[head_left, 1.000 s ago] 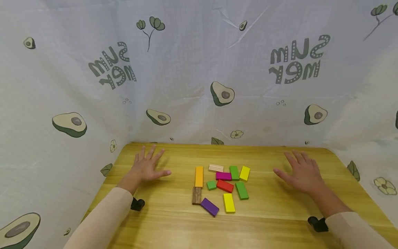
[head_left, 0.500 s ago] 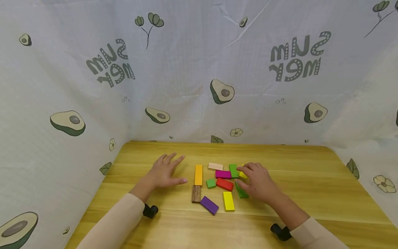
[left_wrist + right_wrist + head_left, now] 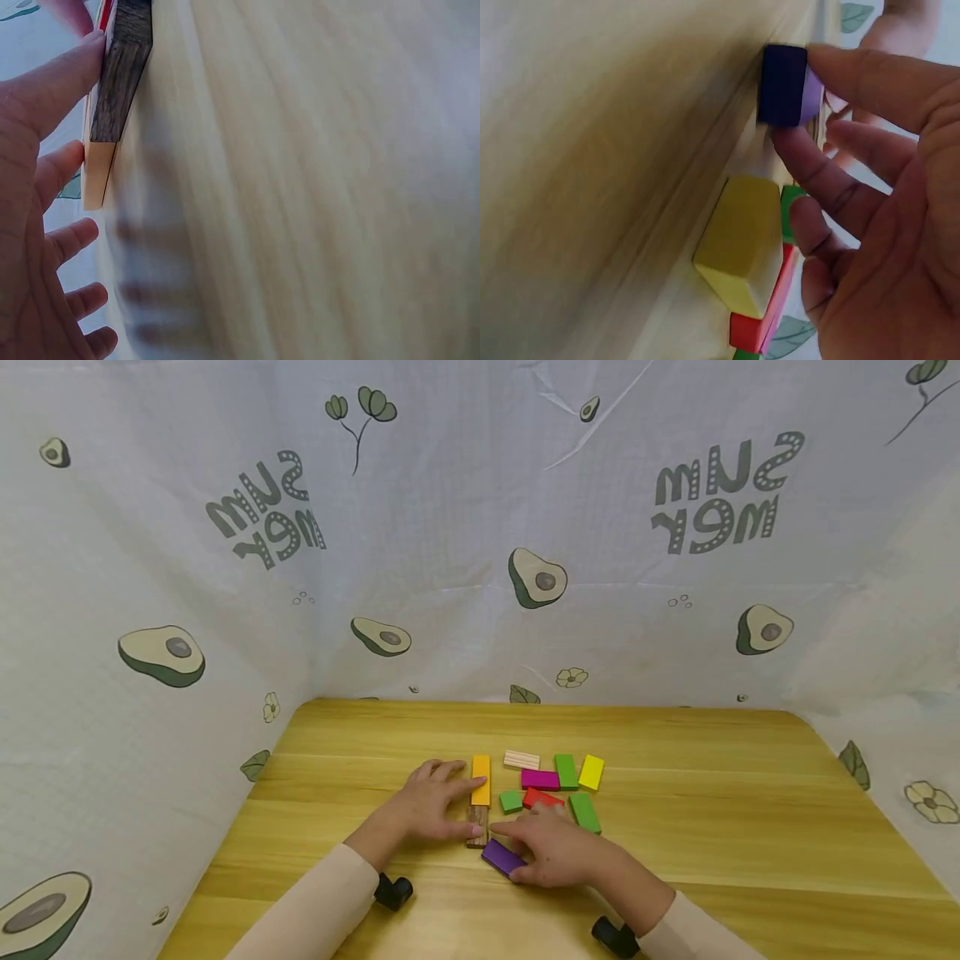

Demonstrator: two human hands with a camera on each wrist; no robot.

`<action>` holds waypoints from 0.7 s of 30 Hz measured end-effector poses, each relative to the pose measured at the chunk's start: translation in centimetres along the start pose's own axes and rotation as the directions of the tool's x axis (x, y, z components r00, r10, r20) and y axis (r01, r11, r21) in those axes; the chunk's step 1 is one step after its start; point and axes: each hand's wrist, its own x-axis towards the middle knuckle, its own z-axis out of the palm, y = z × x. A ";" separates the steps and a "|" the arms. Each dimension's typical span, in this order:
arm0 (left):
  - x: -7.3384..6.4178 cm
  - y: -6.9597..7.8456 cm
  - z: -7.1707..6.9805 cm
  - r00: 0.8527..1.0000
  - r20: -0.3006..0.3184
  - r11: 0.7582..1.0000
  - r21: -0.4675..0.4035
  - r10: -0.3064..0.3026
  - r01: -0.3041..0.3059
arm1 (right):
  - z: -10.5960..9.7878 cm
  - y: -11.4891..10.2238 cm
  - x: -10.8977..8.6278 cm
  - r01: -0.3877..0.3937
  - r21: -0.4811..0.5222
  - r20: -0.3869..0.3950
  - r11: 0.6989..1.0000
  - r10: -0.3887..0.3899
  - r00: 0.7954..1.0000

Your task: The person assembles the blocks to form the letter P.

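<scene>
At the left of a group of coloured wooden blocks, my left hand (image 3: 431, 806) lies with spread fingers. Its thumb is at the dark brown block (image 3: 477, 818) and its index fingertip overlaps the orange block (image 3: 481, 768), which meets the brown one end to end. Lower down, my right hand (image 3: 558, 852) pinches the purple block (image 3: 499, 857) between thumb and a finger, as the right wrist view also shows. Under that hand is a yellow block (image 3: 739, 236), hidden in the head view. The red block (image 3: 540, 797) is partly covered by the right fingers.
Behind the hands lie a small green block (image 3: 511, 802), a magenta block (image 3: 540, 779), a striped pale block (image 3: 521, 760), two longer green blocks (image 3: 584, 812) and another yellow block (image 3: 591, 772). A printed white curtain (image 3: 450, 510) surrounds the wooden table (image 3: 750, 827).
Both hands have come inward from the table's sides. The left reached the orange and brown blocks. The right passed over the right-hand blocks and took hold of the purple one.
</scene>
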 end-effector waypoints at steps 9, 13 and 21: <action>0.1 -0.2 0.1 1.000 -0.010 0.999 -0.041 0.016 -0.016 | 0.6 -0.6 -0.5 -0.050 0.041 0.033 0.998 0.049 0.998; 0.1 -0.3 0.1 0.999 -0.027 0.998 -0.050 0.034 -0.035 | 0.5 -0.8 -0.7 -0.057 0.057 0.063 0.997 0.053 0.997; -0.1 -0.6 0.5 0.998 -0.045 0.997 -0.064 0.041 -0.044 | 0.8 -1.1 -0.8 -0.060 0.070 0.028 0.996 0.058 0.998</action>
